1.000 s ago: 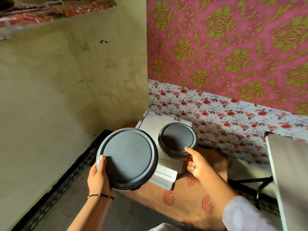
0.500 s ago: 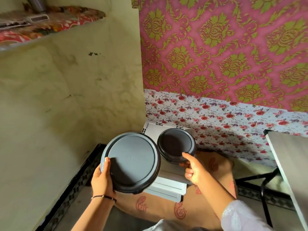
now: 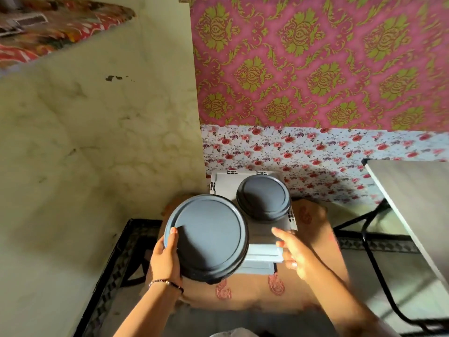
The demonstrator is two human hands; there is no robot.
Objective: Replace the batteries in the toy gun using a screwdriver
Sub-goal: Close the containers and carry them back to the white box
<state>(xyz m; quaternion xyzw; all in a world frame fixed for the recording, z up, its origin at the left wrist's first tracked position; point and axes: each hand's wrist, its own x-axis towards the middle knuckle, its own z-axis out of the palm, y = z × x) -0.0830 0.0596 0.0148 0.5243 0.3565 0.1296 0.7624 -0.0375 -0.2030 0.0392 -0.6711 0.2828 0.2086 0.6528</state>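
I see my left hand (image 3: 166,257) at lower centre, fingers curled around the edge of a large grey round container (image 3: 206,238), thumb lying on its lid. My right hand (image 3: 295,254) hangs just right of it, fingers loosely spread and holding nothing, below a smaller grey container (image 3: 263,197) that sits on a white crate (image 3: 220,180). The crate rests on a brown patterned cloth (image 3: 313,239). A yellowish wall (image 3: 97,142) fills the left; pink wallpaper (image 3: 315,64) tops the upper right, and a grey table (image 3: 418,203) juts in at right. I cannot spot the toy gun or screwdriver.
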